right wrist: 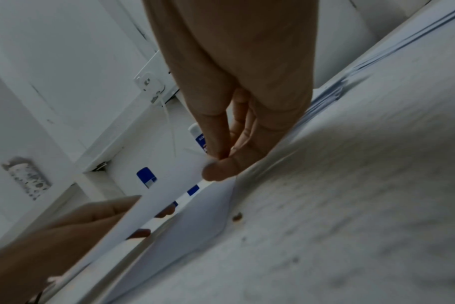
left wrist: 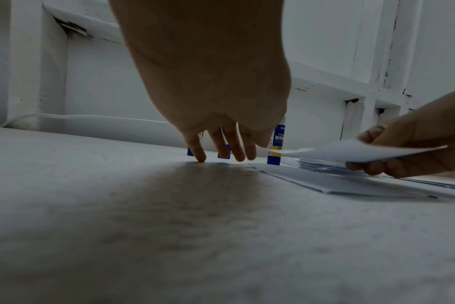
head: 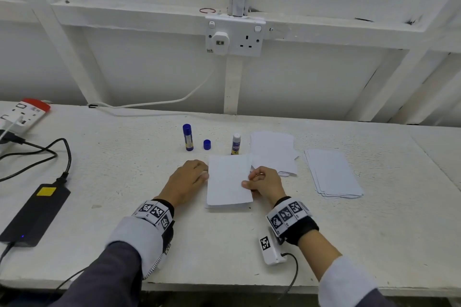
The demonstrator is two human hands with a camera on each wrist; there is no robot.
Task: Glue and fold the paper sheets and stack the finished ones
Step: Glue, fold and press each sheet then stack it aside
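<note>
Paper is what this moment turns on: a white rectangular sheet of paper (head: 229, 179) lies in the middle of the white speckled table (head: 124, 169), between the two hands, with its long axis running away from the person. The right hand (head: 264, 183) pinches the right edge of the upper layer between thumb and fingers and holds it raised above the lower layer, as the left wrist view shows. I judge that this is the folding step, with the flap carried from the right toward the left. The left hand (head: 188, 182) is just beside the left edge of the sheet, with fingers straight and fingertips (left wrist: 200, 157) on the table; whether they touch the paper I cannot tell. So the fold must travel toward the left hand, which is the nearer one to receive and press the edge.

Behind the sheet, just beyond its far edge, stands an uncapped white and blue glue stick (head: 236, 144). Its small blue cap (head: 207, 144) is left of it, and a tall capped blue glue stick (head: 187, 137) is further left. These are near but not in the path of the flap, I think. To the right lie a pile of white sheets (head: 273, 152) close to the right hand, and a second fanned stack of white sheets (head: 333, 173) well apart. Which pile holds the finished ones I cannot tell. A black power adapter (head: 35, 214) rests far to the left.
</note>
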